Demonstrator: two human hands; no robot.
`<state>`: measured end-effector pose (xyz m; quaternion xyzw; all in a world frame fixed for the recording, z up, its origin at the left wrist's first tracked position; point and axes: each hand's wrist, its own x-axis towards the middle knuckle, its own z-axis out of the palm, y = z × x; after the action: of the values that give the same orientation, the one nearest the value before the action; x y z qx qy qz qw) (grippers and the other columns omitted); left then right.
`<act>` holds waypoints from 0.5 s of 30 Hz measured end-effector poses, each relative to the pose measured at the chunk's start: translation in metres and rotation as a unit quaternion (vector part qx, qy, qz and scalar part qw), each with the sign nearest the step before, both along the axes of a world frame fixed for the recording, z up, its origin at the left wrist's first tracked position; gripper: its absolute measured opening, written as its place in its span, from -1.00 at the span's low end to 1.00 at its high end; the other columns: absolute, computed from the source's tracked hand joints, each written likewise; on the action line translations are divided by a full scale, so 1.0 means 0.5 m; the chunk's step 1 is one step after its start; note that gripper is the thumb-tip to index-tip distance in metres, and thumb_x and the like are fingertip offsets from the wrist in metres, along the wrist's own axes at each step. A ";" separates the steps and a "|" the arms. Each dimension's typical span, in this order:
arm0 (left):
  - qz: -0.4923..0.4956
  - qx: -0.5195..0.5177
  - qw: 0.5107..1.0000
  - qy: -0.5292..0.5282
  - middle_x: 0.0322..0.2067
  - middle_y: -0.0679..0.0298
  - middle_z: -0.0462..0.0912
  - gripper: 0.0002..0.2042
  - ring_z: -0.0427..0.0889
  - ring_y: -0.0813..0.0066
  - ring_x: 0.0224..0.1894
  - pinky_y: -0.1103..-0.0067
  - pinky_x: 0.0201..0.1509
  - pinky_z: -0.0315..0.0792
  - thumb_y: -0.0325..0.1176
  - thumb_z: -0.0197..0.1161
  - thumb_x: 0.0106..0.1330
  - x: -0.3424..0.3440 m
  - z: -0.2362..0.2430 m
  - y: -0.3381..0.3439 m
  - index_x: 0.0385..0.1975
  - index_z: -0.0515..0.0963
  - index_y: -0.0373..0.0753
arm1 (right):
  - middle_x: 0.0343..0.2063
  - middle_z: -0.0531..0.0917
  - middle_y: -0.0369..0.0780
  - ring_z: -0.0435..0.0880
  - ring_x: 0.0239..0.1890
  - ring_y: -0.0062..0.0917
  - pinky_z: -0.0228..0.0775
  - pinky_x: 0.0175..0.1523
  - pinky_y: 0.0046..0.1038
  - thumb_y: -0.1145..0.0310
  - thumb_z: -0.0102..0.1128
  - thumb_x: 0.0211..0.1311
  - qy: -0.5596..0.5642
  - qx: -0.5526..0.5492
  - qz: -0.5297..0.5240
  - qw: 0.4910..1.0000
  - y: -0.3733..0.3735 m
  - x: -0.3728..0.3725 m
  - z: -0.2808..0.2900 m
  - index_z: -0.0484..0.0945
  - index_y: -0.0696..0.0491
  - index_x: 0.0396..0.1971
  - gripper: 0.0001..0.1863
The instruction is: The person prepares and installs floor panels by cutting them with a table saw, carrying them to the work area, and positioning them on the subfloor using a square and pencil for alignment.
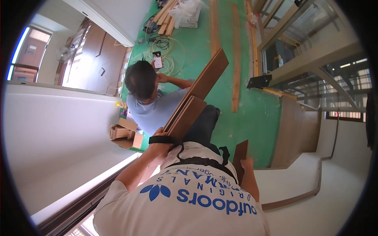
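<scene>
My left hand (158, 146), with a black strap round its wrist, is closed on a bundle of brown floorboards. A long floorboard (212, 72) slants up and to the right, and shorter floorboards (189, 116) lie against its lower part. On my right side, my right hand (247, 163) grips another short brown floorboard (239, 154) hanging beside my hip. Part of that board is hidden behind my shirt. Just beyond the left bundle, a person in a light blue shirt (147, 112) sits low, with a phone (157, 59) in one hand.
Green sheeting (189, 43) covers the floor. An opened cardboard box (125, 134) with wooden pieces stands by the left wall. Ahead lie coiled cables (167, 47), wood strips (167, 19) and a long batten (235, 59). Brown flooring (297, 126) and glazed frames are at the right.
</scene>
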<state>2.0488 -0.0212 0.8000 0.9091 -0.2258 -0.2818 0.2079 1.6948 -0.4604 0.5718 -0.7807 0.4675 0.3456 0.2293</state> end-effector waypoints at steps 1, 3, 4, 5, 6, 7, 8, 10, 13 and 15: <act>0.019 0.003 1.000 0.003 -0.09 0.04 0.63 -0.72 0.63 0.04 -0.02 0.34 0.10 0.53 -0.24 0.52 0.09 0.028 -0.003 -0.017 -0.20 0.80 -0.19 | -0.23 0.74 0.22 0.76 -0.13 0.12 0.62 -0.09 0.05 0.23 0.43 0.14 -0.004 0.015 0.011 1.000 -0.011 0.015 -0.005 0.67 0.32 -0.30 -0.61; 0.087 -0.018 0.996 0.017 -0.10 0.05 0.63 -0.70 0.62 0.04 -0.01 0.34 0.10 0.53 -0.23 0.53 0.08 0.075 -0.030 -0.047 -0.20 0.80 -0.19 | -0.29 0.74 0.22 0.75 -0.16 0.14 0.61 -0.10 0.07 0.20 0.43 0.14 -0.015 0.048 0.033 0.998 -0.047 0.036 -0.017 0.68 0.33 -0.36 -0.60; 0.124 -0.064 0.990 0.026 -0.10 0.06 0.63 -0.69 0.62 0.04 -0.01 0.33 0.10 0.53 -0.21 0.53 0.08 0.119 -0.050 -0.091 -0.19 0.80 -0.18 | -0.33 0.74 0.21 0.74 -0.16 0.15 0.61 -0.07 0.06 0.17 0.43 0.13 -0.050 0.014 0.016 0.999 -0.092 0.011 -0.045 0.68 0.33 -0.39 -0.58; 0.075 -0.067 0.995 0.017 -0.16 0.08 0.69 -0.74 0.63 0.04 -0.01 0.34 0.08 0.53 -0.19 0.50 0.11 0.174 -0.073 -0.157 -0.23 0.81 -0.14 | -0.36 0.74 0.20 0.73 -0.17 0.16 0.62 -0.03 0.05 0.15 0.44 0.12 -0.083 -0.028 -0.012 0.996 -0.145 -0.033 -0.082 0.69 0.32 -0.42 -0.57; 0.048 -0.101 0.994 0.015 -0.16 0.08 0.69 -0.74 0.63 0.04 -0.01 0.34 0.08 0.53 -0.19 0.50 0.11 0.242 -0.094 -0.261 -0.23 0.81 -0.14 | -0.35 0.74 0.20 0.73 -0.14 0.18 0.57 0.10 0.03 0.12 0.44 0.11 -0.014 -0.026 0.003 1.000 -0.215 -0.060 -0.087 0.71 0.32 -0.39 -0.55; 0.020 -0.095 0.995 0.009 -0.21 0.06 0.71 -0.73 0.63 0.03 -0.02 0.32 0.07 0.53 -0.18 0.51 0.11 0.290 -0.115 -0.290 -0.25 0.80 -0.18 | -0.34 0.74 0.20 0.73 -0.13 0.18 0.55 0.12 0.03 0.12 0.44 0.10 -0.006 -0.006 0.002 1.000 -0.245 -0.025 -0.092 0.71 0.31 -0.38 -0.55; -0.008 -0.083 0.997 0.008 -0.26 0.03 0.73 -0.71 0.63 0.02 -0.03 0.30 0.06 0.52 -0.17 0.53 0.10 0.325 -0.130 -0.309 -0.27 0.79 -0.22 | -0.33 0.74 0.20 0.73 -0.12 0.18 0.53 0.14 0.02 0.12 0.44 0.10 -0.003 0.019 -0.003 1.000 -0.262 0.028 -0.086 0.71 0.31 -0.37 -0.55; 0.025 -0.085 0.996 -0.017 -0.25 0.04 0.74 -0.74 0.64 0.02 -0.10 0.28 0.02 0.52 -0.16 0.51 0.15 0.373 -0.149 -0.346 -0.33 0.79 -0.22 | -0.31 0.75 0.19 0.73 -0.11 0.18 0.49 0.19 0.02 0.12 0.44 0.10 -0.009 0.056 -0.023 0.998 -0.298 0.120 -0.069 0.71 0.30 -0.34 -0.55; 0.050 -0.047 0.997 -0.019 -0.23 0.03 0.74 -0.68 0.67 0.04 -0.11 0.28 -0.01 0.54 -0.11 0.53 0.18 0.475 -0.193 -0.362 -0.25 0.79 -0.24 | -0.28 0.75 0.18 0.72 -0.08 0.18 0.44 0.25 0.01 0.12 0.44 0.09 -0.022 0.080 -0.029 0.996 -0.374 0.267 -0.048 0.72 0.29 -0.30 -0.55; 0.109 -0.053 0.993 -0.006 -0.21 0.03 0.74 -0.65 0.68 0.02 -0.10 0.30 0.01 0.54 -0.09 0.54 0.18 0.518 -0.172 -0.413 -0.21 0.78 -0.24 | -0.26 0.76 0.18 0.72 -0.06 0.18 0.40 0.29 0.01 0.12 0.44 0.08 -0.026 0.082 -0.027 0.996 -0.445 0.348 -0.037 0.72 0.28 -0.27 -0.54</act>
<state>2.3080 -0.2277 0.7141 0.9176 -0.1409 -0.2395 0.2843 1.8688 -0.6827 0.5531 -0.7548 0.4526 0.3560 0.3140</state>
